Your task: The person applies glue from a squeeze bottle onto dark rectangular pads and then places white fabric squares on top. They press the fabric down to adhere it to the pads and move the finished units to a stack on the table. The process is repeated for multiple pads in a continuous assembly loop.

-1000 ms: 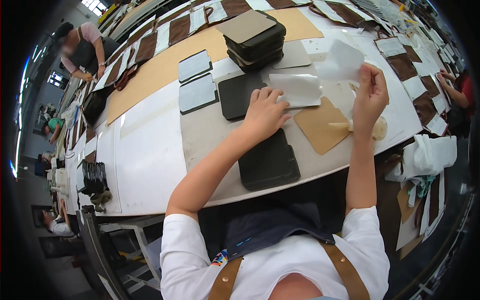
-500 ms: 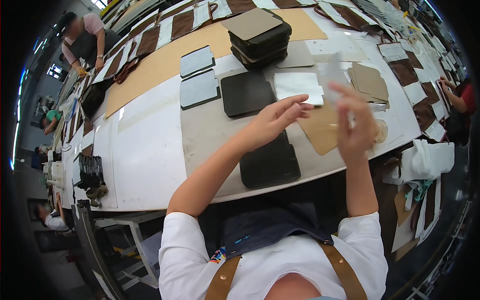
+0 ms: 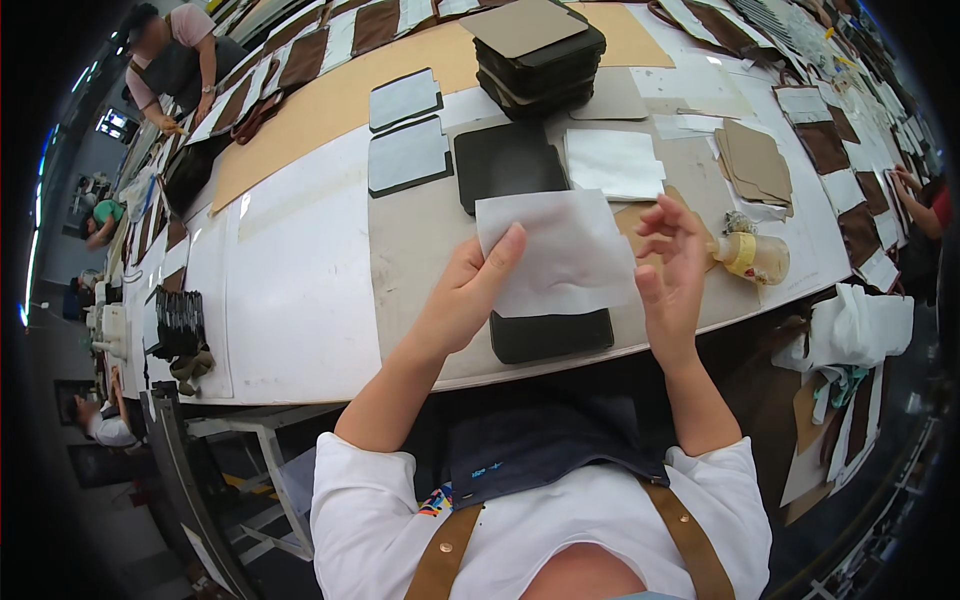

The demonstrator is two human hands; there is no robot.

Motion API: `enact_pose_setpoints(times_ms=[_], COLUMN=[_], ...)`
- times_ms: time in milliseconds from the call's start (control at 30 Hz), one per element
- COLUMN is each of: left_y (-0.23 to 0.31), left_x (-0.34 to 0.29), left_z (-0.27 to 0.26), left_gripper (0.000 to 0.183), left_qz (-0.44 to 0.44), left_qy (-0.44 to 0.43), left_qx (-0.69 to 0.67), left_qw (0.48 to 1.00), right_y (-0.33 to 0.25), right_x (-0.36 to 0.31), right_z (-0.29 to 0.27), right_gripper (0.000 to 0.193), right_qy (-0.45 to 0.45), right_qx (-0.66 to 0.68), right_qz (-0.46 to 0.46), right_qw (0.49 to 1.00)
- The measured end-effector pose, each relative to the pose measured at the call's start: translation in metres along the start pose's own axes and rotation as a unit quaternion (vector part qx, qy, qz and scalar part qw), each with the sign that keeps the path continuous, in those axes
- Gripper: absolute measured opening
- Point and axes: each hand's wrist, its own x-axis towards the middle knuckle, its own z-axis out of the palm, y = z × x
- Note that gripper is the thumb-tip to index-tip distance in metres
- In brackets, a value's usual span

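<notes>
Up above the table's near edge, the left hand [image 3: 462, 300] pinches a white sheet [image 3: 555, 252] by its left side, over a dark pad [image 3: 551, 334]. Just beside the sheet's right edge, the right hand [image 3: 672, 268] is open, fingers spread, near a glue bottle [image 3: 752, 256].

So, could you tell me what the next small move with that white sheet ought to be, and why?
Probably bring the right hand onto the free edge of the white sheet. Only the left hand pinches it, at its left side, so it hangs loosely above the dark pad, while the right hand's fingers are spread just beside it.
</notes>
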Motion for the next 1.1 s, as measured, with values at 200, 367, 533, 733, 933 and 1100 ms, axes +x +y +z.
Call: enact_pose_setpoints(times_ms=[200,367,533,733,933,1100], left_y=[-0.020,-0.027,-0.028,-0.042,-0.049,-0.055], left_x=[-0.006,-0.011,-0.012,-0.019,-0.050,-0.057], left_z=[-0.014,-0.009,-0.013,-0.025,-0.014,-0.014], left_gripper=[0.048,0.043,0.044,0.047,0.070,0.054], left_qz=[-0.005,0.047,0.057,0.021,0.007,0.070], left_qy=[0.001,0.038,0.011,0.016,0.065,0.127], left_qx=[0.060,0.098,0.070,0.059,0.214,0.356], left_qw=[0.998,0.993,0.996,0.998,0.975,0.923], right_y=[0.001,-0.004,-0.015,-0.003,0.002,0.020], right_x=[-0.010,-0.018,-0.013,-0.019,-0.028,-0.031], right_z=[0.002,0.010,0.016,0.006,0.002,0.011], right_gripper=[0.028,0.023,0.021,0.016,0.012,0.015], right_qy=[-0.072,-0.069,-0.033,-0.058,-0.061,-0.063], right_qx=[0.153,0.013,0.129,0.068,-0.001,-0.094], right_qz=[0.253,0.177,0.262,0.259,0.299,0.231], right_qw=[0.953,0.982,0.956,0.962,0.952,0.966])
